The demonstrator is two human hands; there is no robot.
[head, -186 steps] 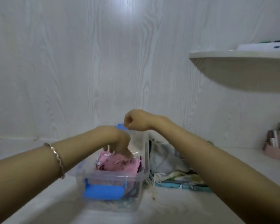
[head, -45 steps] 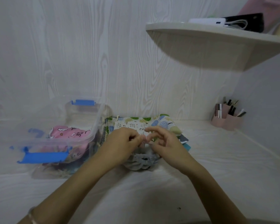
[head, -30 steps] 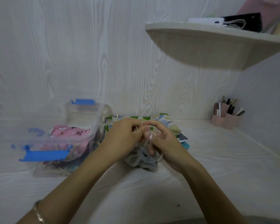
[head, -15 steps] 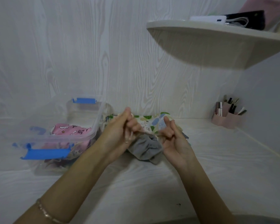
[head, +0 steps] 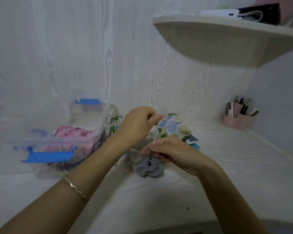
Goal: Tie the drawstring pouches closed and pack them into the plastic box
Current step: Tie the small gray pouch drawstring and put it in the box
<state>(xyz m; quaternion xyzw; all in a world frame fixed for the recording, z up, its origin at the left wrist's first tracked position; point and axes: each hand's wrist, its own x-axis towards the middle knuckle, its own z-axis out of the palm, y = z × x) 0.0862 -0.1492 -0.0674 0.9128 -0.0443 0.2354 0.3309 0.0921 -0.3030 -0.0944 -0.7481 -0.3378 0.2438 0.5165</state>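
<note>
A grey drawstring pouch (head: 148, 168) lies on the white desk, its mouth gathered tight. My right hand (head: 173, 153) rests on the pouch top and pinches its thin white drawstring (head: 154, 140). My left hand (head: 139, 123) is raised above it and pinches the other end of the string, which runs taut between the hands. To the left stands the clear plastic box (head: 98, 132) with blue latches; a pink patterned pouch (head: 71, 133) lies in it. Behind my hands lies a pile of patterned pouches (head: 173, 126).
A pink organiser (head: 238, 119) with pens stands at the back right near the side wall. A curved shelf (head: 227, 34) overhangs the right, carrying a white device and a black item. The box lid (head: 91, 103) leans at the back.
Six seconds ago both hands were at the box. Since then they have drawn the grey pouch shut; in the last half second my left hand rose and my right dropped onto the pouch.
</note>
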